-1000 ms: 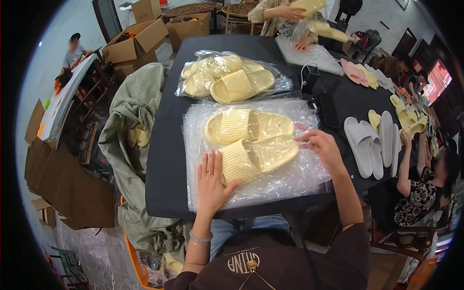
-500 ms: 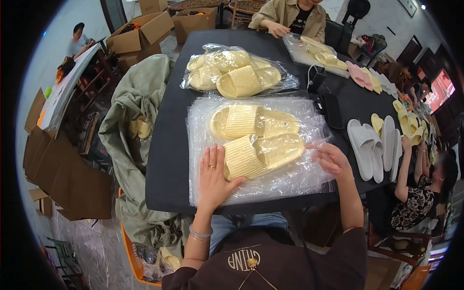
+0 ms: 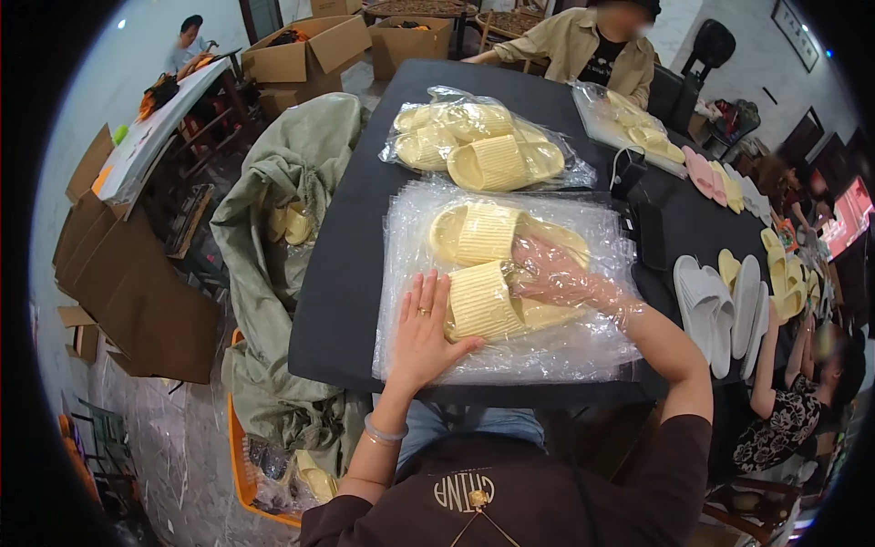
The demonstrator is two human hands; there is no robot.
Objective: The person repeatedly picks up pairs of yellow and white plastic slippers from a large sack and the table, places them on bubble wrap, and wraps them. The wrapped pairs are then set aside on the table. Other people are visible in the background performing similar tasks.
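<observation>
A pair of pale yellow ribbed slippers (image 3: 480,301) lies side by side inside a clear plastic bag, on top of a stack of clear plastic bags (image 3: 410,360). My left hand (image 3: 427,330) rests flat with fingers spread at the left of the stack, its thumb near the lower slipper. Under the clear film is my right hand (image 3: 551,273), reaching in from the right over the slippers' insoles. Its fingers are stretched apart toward the two straps, the tips partly blurred by glare. Behind them sits a bagged bundle of yellow slippers (image 3: 492,159).
On the black table (image 3: 346,301) lie a black phone-like object (image 3: 649,235), white slippers (image 3: 706,310) and pink slippers (image 3: 704,173). A co-worker (image 3: 602,55) sits across, beside more bagged slippers (image 3: 633,128). Left stand a green sack (image 3: 283,182), an orange basket (image 3: 241,456) and cardboard boxes (image 3: 305,55).
My right hand has moved left from the bag's right edge into the bag, over the slippers. My left hand stays flat. The co-worker's hand has left the bagged slippers across the table.
</observation>
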